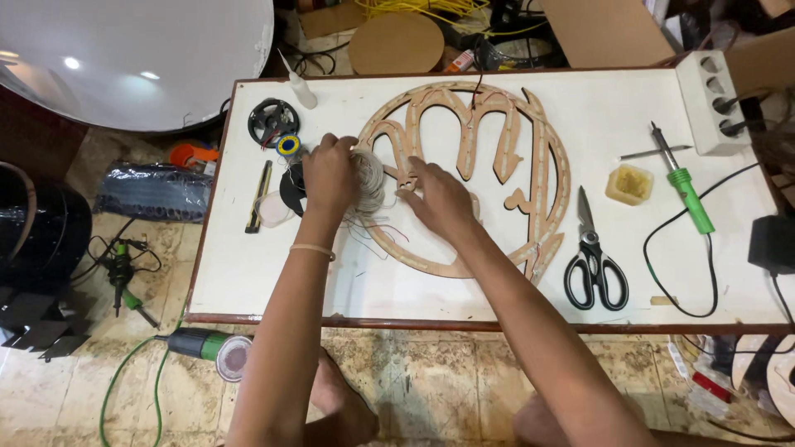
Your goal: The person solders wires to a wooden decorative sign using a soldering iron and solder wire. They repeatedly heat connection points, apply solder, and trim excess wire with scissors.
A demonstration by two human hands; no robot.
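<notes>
1. Head view: the left hand (330, 174) has its grip closed on a bundle of thin whitish wire (369, 184), held just above the white desk (273, 273).
2. The right hand (443, 199) lies flat, grasping nothing, on the round cut-out plywood sign (530, 165), pinning it.
3. To do this well, I'd keep the coil close to the sign's left edge and pay wire out slowly so loose strands don't tangle.
4. Black-handled scissors (595, 261) and a green-handled soldering iron (686, 186) lie well apart, right.
</notes>
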